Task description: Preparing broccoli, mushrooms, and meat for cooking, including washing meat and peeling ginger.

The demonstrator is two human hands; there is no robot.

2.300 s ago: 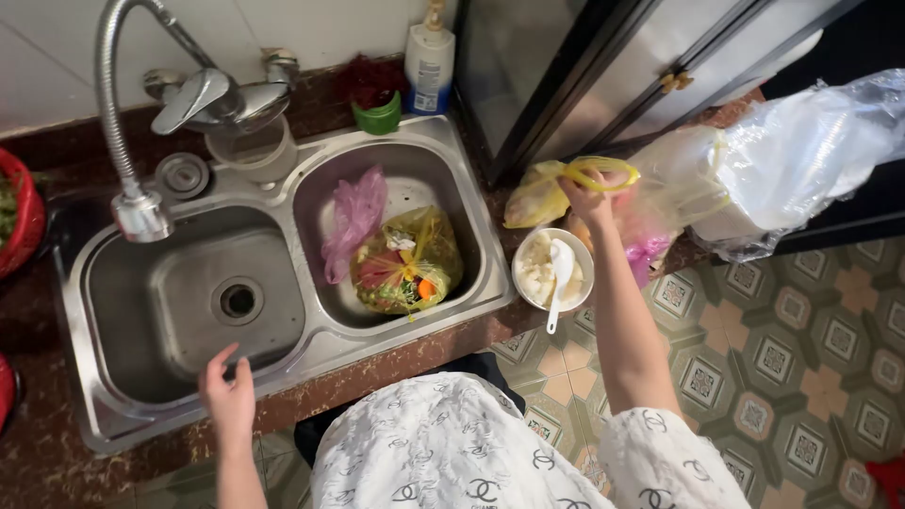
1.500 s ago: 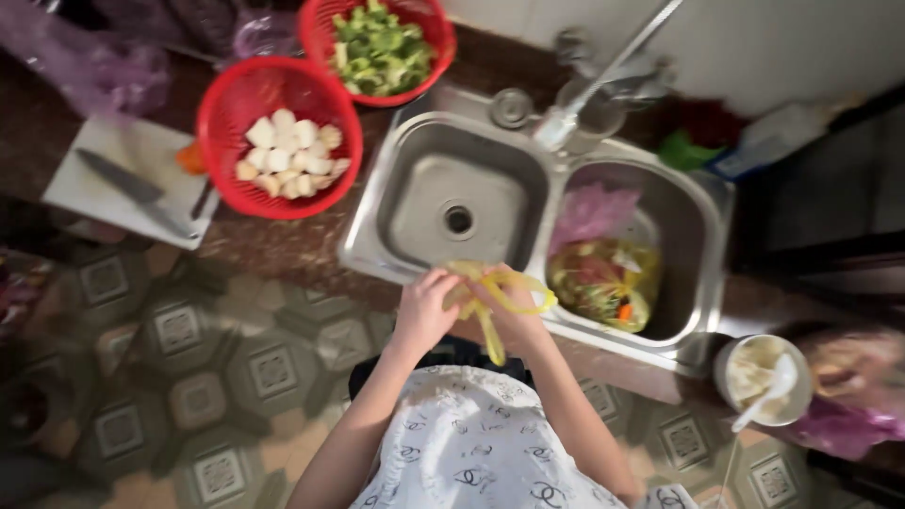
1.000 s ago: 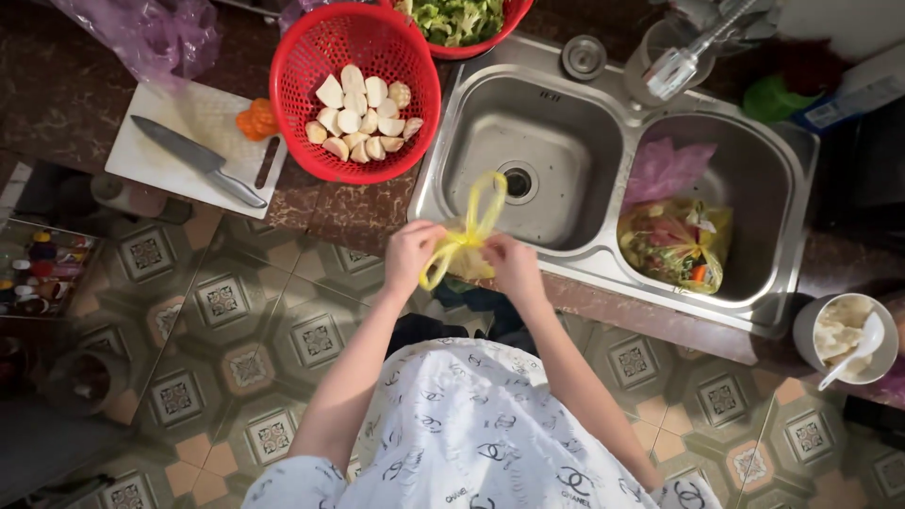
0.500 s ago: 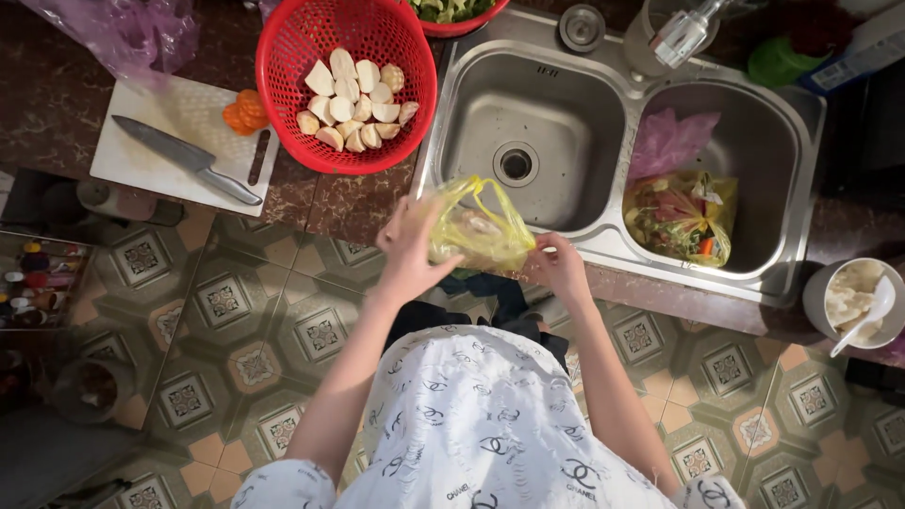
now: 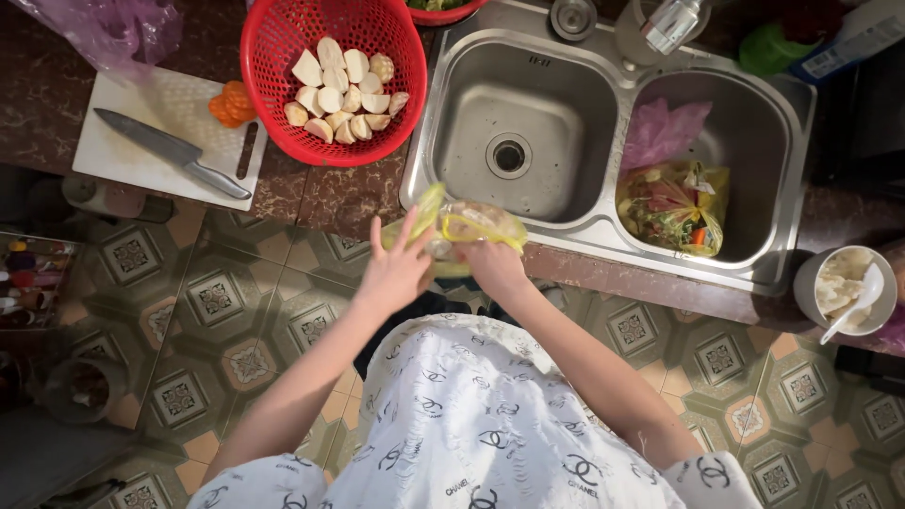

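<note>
Fingers (image 5: 407, 238) of the left hand (image 5: 396, 273) are spread and lie against the near side of a yellow plastic bag (image 5: 459, 226); the right hand (image 5: 492, 268) grips the bag from below, its fingers curled into the plastic and mostly hidden. The bag is held in the air over the front edge of the desk (image 5: 325, 193), just before the left basin of the sink (image 5: 528, 123).

That steel sink has two basins: the left one is bare down to its drain, while the right one holds a pink bag (image 5: 660, 132) and a yellow bag of kitchen scraps (image 5: 674, 207). A patterned tile floor (image 5: 207, 311) runs below the desk. Left of the sink stands a red basket (image 5: 273, 57) with pale cut pieces (image 5: 339, 90) inside. Further left lies a white cutting board (image 5: 141, 155), carrying a knife (image 5: 170, 151) and a few orange slices (image 5: 231, 102). At the far right, a white bowl (image 5: 811, 283) with a spoon (image 5: 853, 300) rests near the desk's edge.
</note>
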